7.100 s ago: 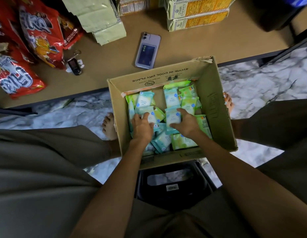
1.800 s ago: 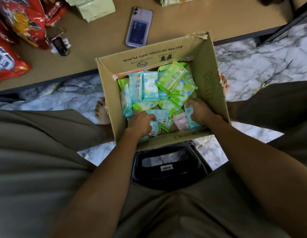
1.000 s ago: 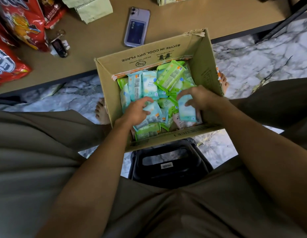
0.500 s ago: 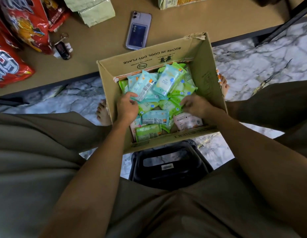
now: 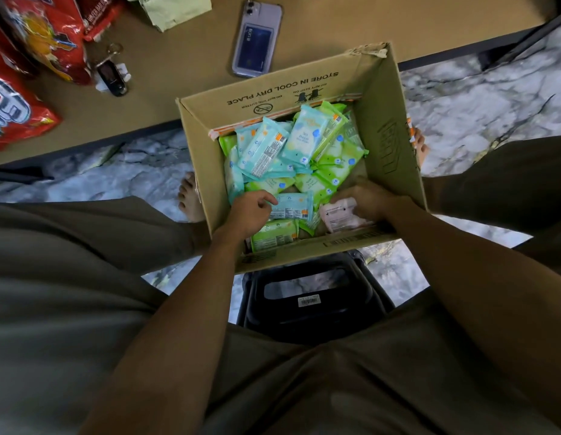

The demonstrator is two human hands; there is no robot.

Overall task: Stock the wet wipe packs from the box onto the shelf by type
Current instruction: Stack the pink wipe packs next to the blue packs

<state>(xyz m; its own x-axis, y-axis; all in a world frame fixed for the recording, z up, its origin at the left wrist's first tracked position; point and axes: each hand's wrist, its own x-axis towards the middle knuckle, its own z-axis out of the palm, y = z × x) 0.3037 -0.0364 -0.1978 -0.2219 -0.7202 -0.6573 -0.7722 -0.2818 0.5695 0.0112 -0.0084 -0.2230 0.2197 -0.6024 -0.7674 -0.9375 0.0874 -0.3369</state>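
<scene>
Teal, green and one pale pink wet wipe packs lie jumbled in the cardboard box (image 5: 389,127), which stands on the marble floor (image 5: 480,105) between the seated person's knees, close to the shelf board (image 5: 185,73) where they are to go. The left hand (image 5: 249,211), fingers curled, pinches the end of a teal pack (image 5: 293,207) lying flat near the front wall. The right hand (image 5: 368,199) curls over the pink pack (image 5: 339,215) at the front right corner, apparently gripping it; its fingertips are hidden. Both hands seem to be picking by colour, so each type can go up separately. None has reached the board yet.

Half a second ago the left hand was higher, at the upright teal packs on the left; it has since dropped to the flat one, and the right has slid down onto the pink pack. A phone (image 5: 255,37), a key fob (image 5: 111,78) and red snack bags (image 5: 37,36) share the board.
</scene>
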